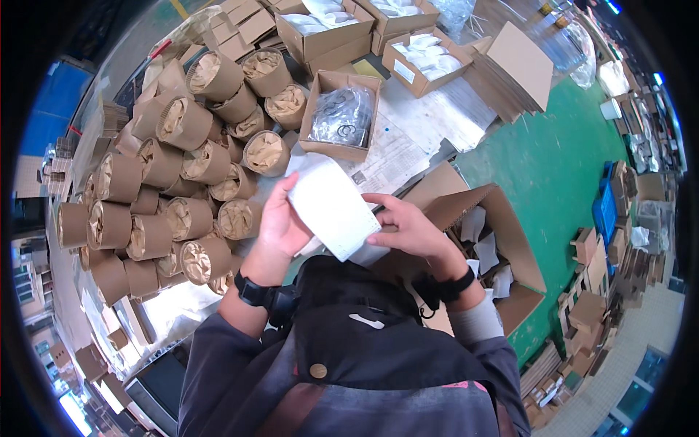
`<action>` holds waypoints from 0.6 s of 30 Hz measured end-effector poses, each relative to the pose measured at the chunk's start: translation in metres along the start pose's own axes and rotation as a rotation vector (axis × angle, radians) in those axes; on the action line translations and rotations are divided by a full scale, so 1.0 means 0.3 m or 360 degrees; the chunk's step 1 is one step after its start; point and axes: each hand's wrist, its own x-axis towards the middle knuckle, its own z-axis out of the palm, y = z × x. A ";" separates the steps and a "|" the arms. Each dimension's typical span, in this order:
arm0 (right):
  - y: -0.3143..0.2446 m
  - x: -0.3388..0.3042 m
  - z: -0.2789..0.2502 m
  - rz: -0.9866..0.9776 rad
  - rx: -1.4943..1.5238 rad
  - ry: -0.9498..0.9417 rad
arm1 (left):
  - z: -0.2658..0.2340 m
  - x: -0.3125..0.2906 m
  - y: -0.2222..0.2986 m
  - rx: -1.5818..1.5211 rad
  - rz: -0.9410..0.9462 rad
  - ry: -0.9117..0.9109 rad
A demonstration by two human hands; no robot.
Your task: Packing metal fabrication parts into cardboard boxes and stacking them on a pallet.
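Between my two hands, in front of my chest, is a flat white packet (336, 207) that looks like folded paper. My left hand (282, 220) grips its left edge, with the thumb along the side. At the opposite edge the fingers and thumb of my right hand (405, 227) pinch near the lower right corner. Part of the packet's underside is hidden. Just beyond it stands a cardboard box (311, 109) with clear plastic bags (341, 116) and dark rings inside.
Brown cardboard tubes (125, 178) stuffed with crumpled paper are piled at the left. Open boxes (331, 48) of white packets stand at the back. Flattened cardboard (520, 65) is stacked back right. By my right arm sits a large open carton (526, 271) holding white pieces.
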 end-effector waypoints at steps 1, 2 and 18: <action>-0.046 -0.026 -0.002 0.0067 -0.0138 -0.0052 | 0.005 -0.019 0.010 -0.0058 0.0100 0.0051; -0.071 -0.040 0.017 0.0071 -0.0138 -0.0060 | 0.023 -0.038 0.016 -0.0117 0.0201 0.0101; -0.209 -0.265 0.155 -0.0301 0.0151 0.0018 | 0.187 -0.290 -0.327 0.1225 0.1029 0.0276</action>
